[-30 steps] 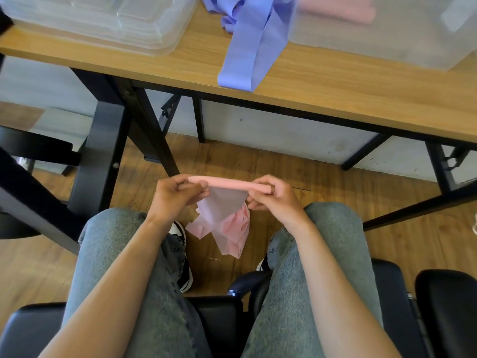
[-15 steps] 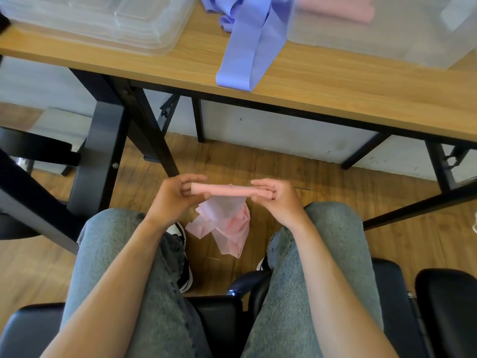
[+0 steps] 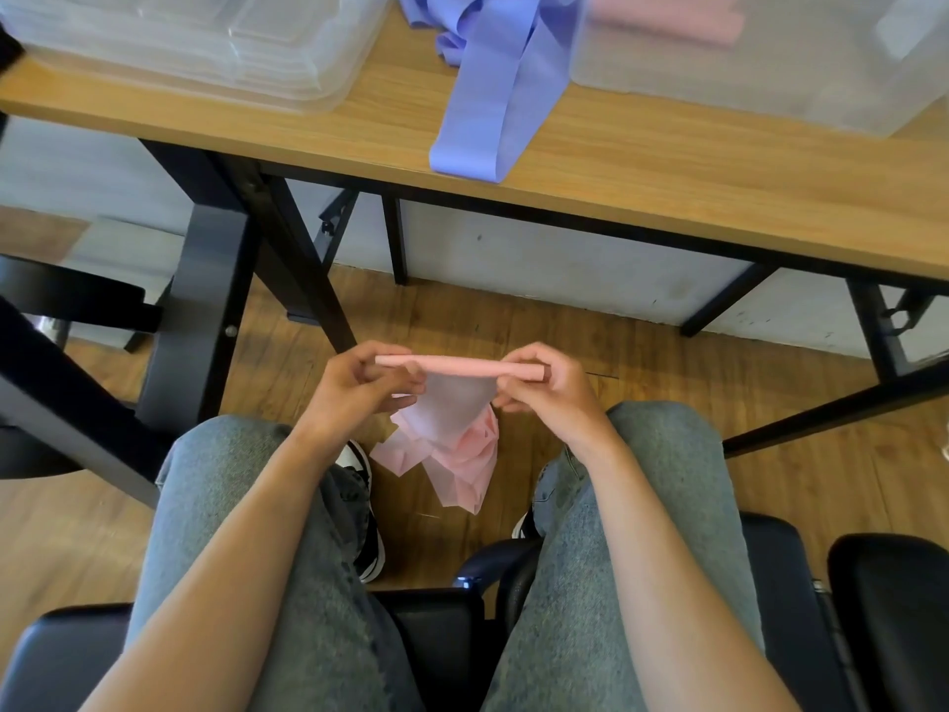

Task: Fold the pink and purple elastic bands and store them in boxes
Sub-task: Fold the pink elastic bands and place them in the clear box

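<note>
Person seated on a black chair (image 3: 436, 616), jeans-clad knees (image 3: 231, 485) apart, both forearms reaching forward over the lap.

Left hand (image 3: 354, 390) and right hand (image 3: 547, 393) are level with each other above the gap between the knees, each closed in a pinch on one end of the pink band (image 3: 457, 366). The held part is a tight roll or fold, long axis running left-right straight between the hands. Neither hand is nearer; they share it evenly. Thumbs are on the near side and fingers curl over the top. The loose tail of the pink band hangs down from the roll between the knees, crumpled, not yet taken up. Cannot tell if the tail touches the floor.

Judgement: folding or rolling is midway, and the remaining tail must be wound in before storing. The next move probably turns the roll about its left-right axis to draw the tail up.

Farther, above and ahead of the hands: the table (image 3: 667, 187). The purple band (image 3: 493, 105) lies unfolded on it, one end drooping toward the near edge. Just right of it stands a clear box (image 3: 770, 89) with pink material inside. A stack of clear lids (image 3: 195, 48) sits far left. The box lies forward and right of the hands, nearer the right hand.
</note>
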Demonstrator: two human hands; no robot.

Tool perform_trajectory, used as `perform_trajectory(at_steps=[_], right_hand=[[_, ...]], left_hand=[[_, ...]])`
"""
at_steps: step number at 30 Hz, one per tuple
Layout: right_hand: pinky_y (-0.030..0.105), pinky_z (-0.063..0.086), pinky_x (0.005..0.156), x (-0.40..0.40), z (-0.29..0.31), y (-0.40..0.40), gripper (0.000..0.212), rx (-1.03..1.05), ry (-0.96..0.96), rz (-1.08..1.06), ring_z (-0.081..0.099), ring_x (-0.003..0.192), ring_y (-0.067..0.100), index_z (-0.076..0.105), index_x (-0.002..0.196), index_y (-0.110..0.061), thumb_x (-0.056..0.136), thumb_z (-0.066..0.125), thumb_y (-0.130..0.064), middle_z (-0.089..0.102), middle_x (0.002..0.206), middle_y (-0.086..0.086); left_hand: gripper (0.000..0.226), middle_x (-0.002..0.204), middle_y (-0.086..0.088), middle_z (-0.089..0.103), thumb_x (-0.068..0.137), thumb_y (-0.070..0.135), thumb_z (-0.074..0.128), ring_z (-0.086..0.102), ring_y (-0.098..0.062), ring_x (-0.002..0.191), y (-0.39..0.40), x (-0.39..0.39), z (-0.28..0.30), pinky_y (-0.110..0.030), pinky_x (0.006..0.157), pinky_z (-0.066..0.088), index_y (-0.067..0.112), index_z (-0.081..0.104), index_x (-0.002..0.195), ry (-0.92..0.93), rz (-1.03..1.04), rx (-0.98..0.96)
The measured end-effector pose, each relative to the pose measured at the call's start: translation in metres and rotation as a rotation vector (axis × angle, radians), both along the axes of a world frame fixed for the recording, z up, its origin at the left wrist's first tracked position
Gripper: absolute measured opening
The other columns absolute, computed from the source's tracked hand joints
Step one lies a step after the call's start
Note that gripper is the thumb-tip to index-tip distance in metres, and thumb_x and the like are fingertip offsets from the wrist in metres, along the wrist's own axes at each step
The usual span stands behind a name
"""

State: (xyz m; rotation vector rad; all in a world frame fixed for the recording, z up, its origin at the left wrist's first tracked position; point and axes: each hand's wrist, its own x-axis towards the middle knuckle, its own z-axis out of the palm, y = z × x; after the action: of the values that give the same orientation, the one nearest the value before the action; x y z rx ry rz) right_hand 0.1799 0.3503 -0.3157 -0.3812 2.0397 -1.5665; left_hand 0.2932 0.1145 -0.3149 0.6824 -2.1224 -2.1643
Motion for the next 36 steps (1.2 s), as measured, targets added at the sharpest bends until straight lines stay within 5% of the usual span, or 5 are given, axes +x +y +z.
perform_trajectory(at_steps=[9, 16, 22, 29, 36], right_hand=[[0.037, 0.064, 0.087, -0.003, -0.008, 0.002, 0.035, 0.041, 0.034, -0.007, 0.077, 0.098, 0.017, 0.072, 0.126, -0.013, 0.091, 0.078, -0.01, 0.075, 0.116, 0.003], [0.01, 0.053, 0.075, 0.002, -0.013, -0.001, 0.016, 0.251, 0.369, 0.006, 0.068, 0.089, -0.003, 0.078, 0.105, -0.022, 0.092, 0.077, -0.013, 0.074, 0.093, -0.015], [0.028, 0.059, 0.06, 0.003, -0.013, -0.001, 0.009, 0.205, 0.302, 0.047, 0.071, 0.069, 0.007, 0.064, 0.102, -0.023, 0.097, 0.071, -0.02, 0.072, 0.089, -0.004], [0.039, 0.064, 0.085, 0.003, 0.005, -0.002, 0.021, -0.17, -0.095, -0.084, 0.078, 0.094, 0.028, 0.07, 0.114, -0.004, 0.095, 0.074, -0.012, 0.077, 0.106, 0.008], [0.027, 0.062, 0.086, -0.005, -0.013, 0.002, 0.036, 0.062, 0.178, -0.018, 0.072, 0.105, 0.009, 0.072, 0.125, -0.019, 0.091, 0.078, -0.012, 0.075, 0.117, -0.004]], left_hand=[[0.03, 0.105, -0.013, 0.076, 0.089, 0.005, 0.074, 0.077, -0.025, 0.095, -0.005, 0.002, -0.005, -0.034, 0.081, 0.064, 0.011, 0.066, 0.117, 0.01, -0.044, -0.03], [0.023, 0.095, 0.01, 0.075, 0.087, 0.021, 0.079, 0.071, -0.005, 0.086, 0.001, 0.005, -0.009, -0.02, 0.078, 0.059, 0.018, 0.076, 0.11, 0.026, -0.109, -0.586], [0.019, 0.085, -0.004, 0.076, 0.094, 0.017, 0.071, 0.077, -0.019, 0.076, 0.005, 0.004, -0.006, -0.035, 0.075, 0.065, 0.012, 0.069, 0.112, 0.004, -0.043, -0.314], [0.036, 0.1, -0.015, 0.077, 0.09, 0.031, 0.07, 0.077, -0.03, 0.093, 0.001, -0.001, 0.001, -0.043, 0.087, 0.063, 0.006, 0.07, 0.116, 0.018, 0.075, 0.045], [0.033, 0.105, -0.009, 0.078, 0.088, 0.011, 0.074, 0.076, -0.027, 0.099, -0.003, 0.002, -0.004, -0.038, 0.086, 0.063, 0.01, 0.068, 0.12, 0.043, -0.014, -0.005]])
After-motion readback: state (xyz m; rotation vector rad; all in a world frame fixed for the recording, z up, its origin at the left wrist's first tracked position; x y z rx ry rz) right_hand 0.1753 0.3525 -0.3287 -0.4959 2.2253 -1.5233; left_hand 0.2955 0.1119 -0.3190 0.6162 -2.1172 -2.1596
